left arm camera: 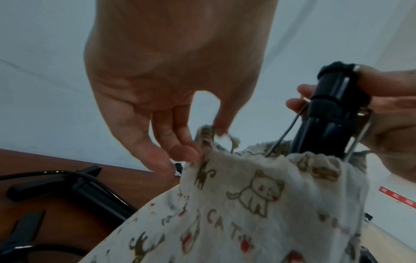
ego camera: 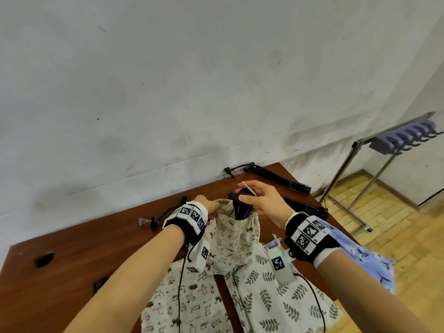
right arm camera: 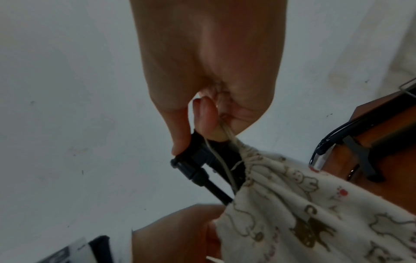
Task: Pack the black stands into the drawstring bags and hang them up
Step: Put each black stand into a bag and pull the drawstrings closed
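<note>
4 black stands (ego camera: 242,205), 4 drawstring bags (ego camera: 236,233)

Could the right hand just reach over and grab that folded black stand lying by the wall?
Probably not straight away. The right hand is busy, its fingers holding a black stand and a cord at the cat-print bag. The stand by the wall lies uncovered, though.

A reddish-brown wooden table (ego camera: 72,272) is carrying folded black stands (ego camera: 276,179) near the wall, plus flat drawstring bags (ego camera: 276,296) (cat, leaf and blue floral prints) lying at its near edge.
</note>
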`<state>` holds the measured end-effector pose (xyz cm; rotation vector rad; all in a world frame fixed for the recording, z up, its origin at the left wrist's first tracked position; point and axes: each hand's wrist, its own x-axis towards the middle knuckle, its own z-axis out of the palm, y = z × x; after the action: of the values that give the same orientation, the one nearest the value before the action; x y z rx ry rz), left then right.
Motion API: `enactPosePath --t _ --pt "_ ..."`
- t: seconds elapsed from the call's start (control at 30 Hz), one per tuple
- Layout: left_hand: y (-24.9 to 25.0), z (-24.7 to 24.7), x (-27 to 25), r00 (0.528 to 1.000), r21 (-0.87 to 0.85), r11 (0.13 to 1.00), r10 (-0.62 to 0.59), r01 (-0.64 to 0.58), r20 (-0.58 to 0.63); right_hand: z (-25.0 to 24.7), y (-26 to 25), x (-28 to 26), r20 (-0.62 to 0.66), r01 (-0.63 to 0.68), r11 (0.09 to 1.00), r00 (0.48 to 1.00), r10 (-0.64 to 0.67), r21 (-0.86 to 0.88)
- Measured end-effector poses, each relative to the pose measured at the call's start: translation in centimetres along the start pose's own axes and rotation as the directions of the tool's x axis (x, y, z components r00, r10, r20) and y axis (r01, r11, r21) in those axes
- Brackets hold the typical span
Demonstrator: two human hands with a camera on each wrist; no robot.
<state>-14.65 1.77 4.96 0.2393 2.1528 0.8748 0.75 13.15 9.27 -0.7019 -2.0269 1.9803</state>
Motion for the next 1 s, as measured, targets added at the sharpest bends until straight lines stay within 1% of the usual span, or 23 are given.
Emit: enactPosePath --t 0.1,0.23,0.27,0.33,0.4,0.5,0.6,0.63,0.67,0.73,0.8,0.87,0.9,0.93,0.97,1.0 --pt "0.1 -0.1 -0.3 0.995 -0.059 0.996 -0.055 0.06 0.08 -0.3 0.0 0.0 -0.023 0.006 0.999 1.0 -0.005 0.033" --pt "1.5 -1.4 -0.6 0.992 -0.027 0.999 -0.039 0.042 0.123 -0.3 0.1 0.2 0.001 -0.005 1.0 1.0 0.005 -0.02" --pt "2.0 -1.9 -0.6 0.987 -0.015 0.999 -0.043 0.046 0.157 -0.3 0.0 0.1 0.0 -0.005 0.999 1.0 0.005 -0.038" --pt "2.7 -2.8 -0.8 0.967 -0.021 0.995 -0.092 0.099 0.239 -0.1 -0.1 0.1 -0.019 0.005 0.998 1.0 -0.007 -0.063" --pt "3.5 -3.7 -1.4 0.957 -0.026 0.993 -0.106 0.117 0.27 0.0 -0.2 0.0 -0.029 0.012 0.997 0.999 -0.014 -0.076" --pt "4.8 -4.7 -3.2 0.965 -0.12 0.991 -0.021 0.054 0.261 0.1 -0.1 0.1 -0.033 0.021 0.997 0.999 -0.024 -0.076" --pt "6.8 -5.6 -5.7 0.943 -0.212 0.976 0.122 -0.057 0.31 0.3 -0.1 0.0 -0.041 0.031 0.994 0.999 -0.035 -0.107" --pt "7.6 -5.8 -6.7 0.929 -0.242 0.964 0.187 -0.111 0.319 0.5 -0.1 0.0 -0.039 0.04 0.992 0.998 -0.045 -0.123" --pt "8.4 -5.9 -7.8 0.906 -0.276 0.947 0.258 -0.167 0.335 0.6 -0.2 0.0 -0.033 0.051 0.987 0.998 -0.056 -0.151" --pt "10.0 -5.6 -9.9 0.835 -0.29 0.911 0.391 -0.292 0.386 0.8 -0.3 0.1 -0.023 0.07 0.976 0.997 -0.076 -0.208" --pt "10.9 -4.8 -11.1 0.778 -0.186 0.879 0.476 -0.44 0.41 0.8 -0.4 0.0 -0.016 0.075 0.963 0.997 -0.082 -0.259" --pt "10.7 -3.5 -10.4 0.753 -0.01 0.812 0.546 -0.584 0.366 0.6 -0.5 -0.1 -0.03 0.055 0.963 0.997 -0.065 -0.264" --pt "10.3 -3.0 -9.4 0.757 0.105 0.775 0.564 -0.623 0.332 0.4 -0.6 -0.3 -0.044 0.038 0.968 0.998 -0.05 -0.249" --pt "9.8 -2.4 -8.3 0.775 0.237 0.743 0.554 -0.625 0.305 0.3 -0.8 -0.5 -0.048 0.013 0.968 0.998 -0.026 -0.251" --pt "9.3 -1.9 -7.4 0.807 0.37 0.717 0.511 -0.59 0.296 0.1 -1.1 -0.7 -0.037 -0.012 0.967 0.999 0.003 -0.253" --pt "8.7 -1.6 -6.6 0.832 0.462 0.693 0.459 -0.554 0.31 0.0 -1.3 -0.9 0.0 -0.035 0.967 0.999 0.036 -0.251"
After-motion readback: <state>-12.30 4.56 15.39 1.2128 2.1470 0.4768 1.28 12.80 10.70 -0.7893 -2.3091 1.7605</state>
